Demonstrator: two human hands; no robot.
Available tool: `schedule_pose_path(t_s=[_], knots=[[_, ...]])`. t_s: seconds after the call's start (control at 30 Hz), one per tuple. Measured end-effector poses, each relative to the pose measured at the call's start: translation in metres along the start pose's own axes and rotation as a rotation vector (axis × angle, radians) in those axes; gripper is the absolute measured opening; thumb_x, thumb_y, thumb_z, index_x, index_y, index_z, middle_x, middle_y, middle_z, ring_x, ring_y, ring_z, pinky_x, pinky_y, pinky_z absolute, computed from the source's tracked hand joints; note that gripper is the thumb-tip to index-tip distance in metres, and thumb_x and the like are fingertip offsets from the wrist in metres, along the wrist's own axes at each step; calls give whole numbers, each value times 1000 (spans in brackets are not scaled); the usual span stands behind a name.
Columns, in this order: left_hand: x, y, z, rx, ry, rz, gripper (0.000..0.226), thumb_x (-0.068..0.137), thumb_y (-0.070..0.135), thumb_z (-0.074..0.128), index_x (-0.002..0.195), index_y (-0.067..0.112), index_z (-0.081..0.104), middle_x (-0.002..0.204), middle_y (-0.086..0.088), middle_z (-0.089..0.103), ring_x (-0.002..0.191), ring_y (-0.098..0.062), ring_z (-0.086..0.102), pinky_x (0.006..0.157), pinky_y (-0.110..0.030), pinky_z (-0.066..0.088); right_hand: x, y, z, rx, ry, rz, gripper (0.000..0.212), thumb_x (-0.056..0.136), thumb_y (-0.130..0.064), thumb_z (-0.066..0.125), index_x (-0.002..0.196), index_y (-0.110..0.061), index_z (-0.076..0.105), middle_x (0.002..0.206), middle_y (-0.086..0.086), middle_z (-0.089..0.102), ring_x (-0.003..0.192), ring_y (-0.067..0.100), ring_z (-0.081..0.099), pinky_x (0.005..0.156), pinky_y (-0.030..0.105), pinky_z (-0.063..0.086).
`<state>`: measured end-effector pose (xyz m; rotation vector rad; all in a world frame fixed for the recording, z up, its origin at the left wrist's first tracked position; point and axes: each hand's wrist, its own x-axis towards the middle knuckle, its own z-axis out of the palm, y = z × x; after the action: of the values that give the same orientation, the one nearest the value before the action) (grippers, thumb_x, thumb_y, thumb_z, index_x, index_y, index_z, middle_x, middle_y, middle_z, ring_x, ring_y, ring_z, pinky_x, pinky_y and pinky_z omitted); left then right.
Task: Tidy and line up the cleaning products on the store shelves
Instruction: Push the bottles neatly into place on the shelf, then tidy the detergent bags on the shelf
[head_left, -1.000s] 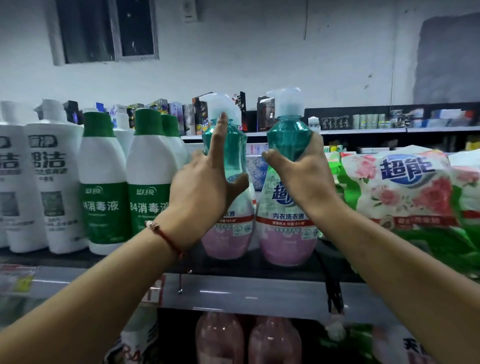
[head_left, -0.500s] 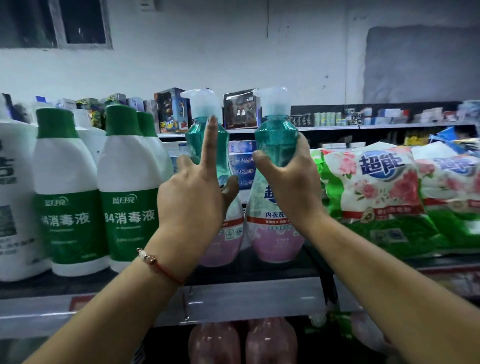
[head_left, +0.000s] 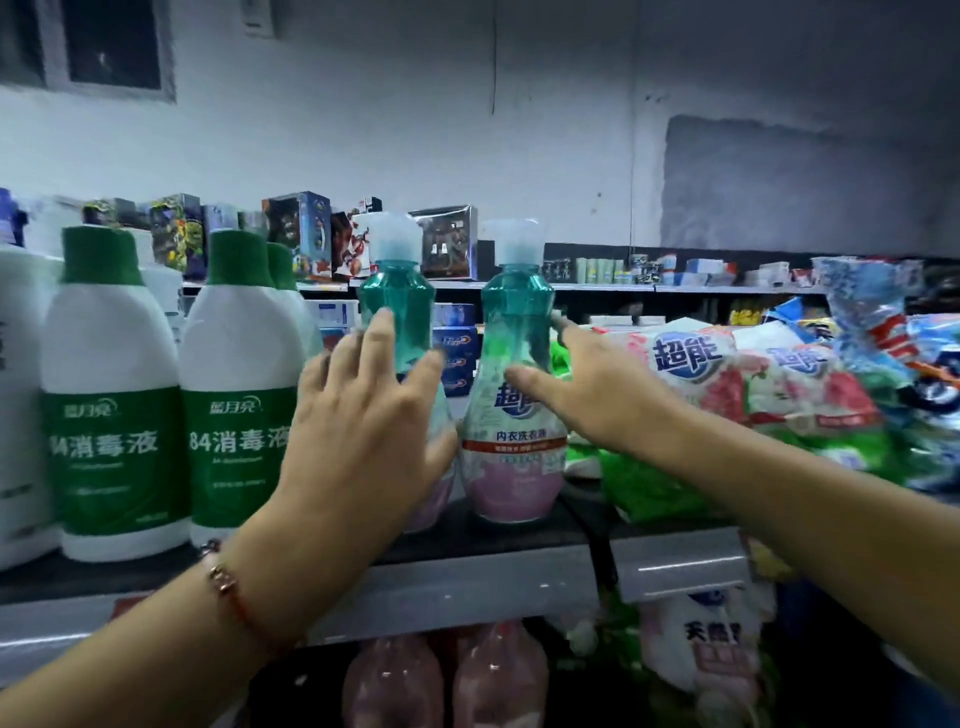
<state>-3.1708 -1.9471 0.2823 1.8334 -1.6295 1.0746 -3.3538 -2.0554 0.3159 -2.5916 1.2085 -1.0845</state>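
Left of the left hand (head_left: 363, 441), two white plastic bottles with green caps (head_left: 117, 395) read "蓝月亮" and "84消毒液". The teal-and-pink bottle (head_left: 511, 415) between both hands reads "超能" and "内衣洗衣液". Right of the right hand (head_left: 608, 395), the flowered plastic bag (head_left: 691, 364) reads "超能".

Left hand (head_left: 363, 415) spread before left teal bottle (head_left: 397, 296), right hand (head_left: 597, 384) loosening, seemingly, beside right teal bottle (head_left: 514, 374), both bottles upright on shelf (head_left: 467, 582)

Teal-and-pink bottles (head_left: 511, 395), green-white jugs (head_left: 117, 395)
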Motion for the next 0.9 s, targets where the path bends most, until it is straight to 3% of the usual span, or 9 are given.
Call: schedule_pose_path(t_s=[0.07, 0.2, 0.37, 0.47, 0.5, 0.6, 0.73, 0.83, 0.9], knots=[[0, 15, -3, -44, 126, 150, 62, 86, 53, 51, 138, 19, 58, 143, -22, 51, 127, -41, 53, 104, -54, 43, -8, 14, -31, -198, 31, -117, 67, 95, -57, 53, 147, -16, 47, 146, 6, 52, 132, 21, 48, 107, 31, 36], [12, 80, 14, -140, 12, 425, 63, 85, 59, 46, 136, 22, 59, 140, -18, 56, 127, -38, 56, 104, -50, 47, 15, 65, -86, -308, -52, -132, 45, 97, -52, 53, 127, -21, 67, 134, 1, 63, 122, 20, 57, 102, 32, 42], [58, 171, 70, -70, -4, 607, 72, 89, 66, 42, 147, 22, 47, 156, -22, 38, 142, -44, 37, 114, -58, 34, 78, 140, -106, -444, -334, -8, 65, 97, -66, 39, 119, -10, 65, 121, 5, 63, 114, 26, 58, 101, 38, 44], [81, 200, 96, -2, 3, 650, 74, 92, 71, 34, 154, 31, 37, 164, -17, 20, 152, -41, 15, 121, -57, 19, 101, 171, -104, -137, -522, 108, 101, 70, -90, 50, 138, -16, 56, 144, 2, 54, 129, 24, 53, 112, 46, 39], [85, 204, 101, 12, 12, 655, 74, 93, 72, 34, 156, 33, 32, 165, -16, 15, 153, -39, 9, 123, -55, 13, 109, 181, -103, -15, -583, 144, 99, 70, -89, 53, 139, -18, 55, 146, 1, 54, 129, 24, 54, 112, 47, 40], [84, 207, 102, 19, 46, 660, 75, 94, 72, 38, 157, 33, 28, 166, -14, 13, 155, -34, 6, 124, -53, 7, 129, 193, -106, 125, -745, 131, 62, 91, -66, 53, 130, -18, 61, 130, 3, 67, 119, 25, 64, 108, 42, 47], [83, 208, 101, 52, 52, 679, 76, 95, 72, 37, 159, 32, 22, 167, -12, 10, 155, -33, 3, 125, -52, 5, 151, 197, -114, 86, -972, 117, 67, 85, -63, 65, 137, -20, 56, 136, 6, 63, 123, 24, 61, 113, 44, 42], [84, 210, 98, 53, 53, 676, 78, 95, 70, 41, 158, 29, 25, 167, -12, 12, 155, -32, 4, 125, -52, 7, 157, 191, -119, 26, -953, 69, 59, 84, -52, 70, 130, -17, 60, 128, 6, 67, 117, 23, 64, 106, 39, 46], [84, 210, 99, 71, 30, 669, 79, 94, 71, 42, 159, 30, 23, 167, -12, 10, 155, -31, 2, 125, -52, 8, 160, 184, -126, 41, -740, -47, 36, 86, -34, 73, 113, -11, 67, 109, 7, 72, 99, 23, 67, 89, 33, 50]])
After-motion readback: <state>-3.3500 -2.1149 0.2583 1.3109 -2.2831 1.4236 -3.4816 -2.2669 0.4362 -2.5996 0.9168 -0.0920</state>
